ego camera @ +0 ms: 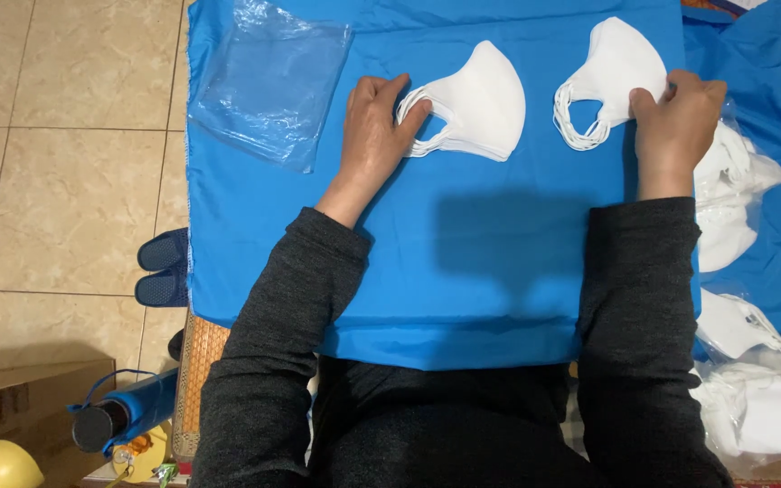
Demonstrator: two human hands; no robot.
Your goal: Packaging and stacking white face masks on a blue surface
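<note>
On blue cloth, left hand fingers pinching one mask stack, right hand another; clear bag empty.

right hand covers the edge of the mask stack it pinches. left hand fingers hide part of the other stack's ear loops. mask pile right of the right forearm is cut off by the frame edge, count unreadable. bottle below the left elbow is partly hidden.
</note>
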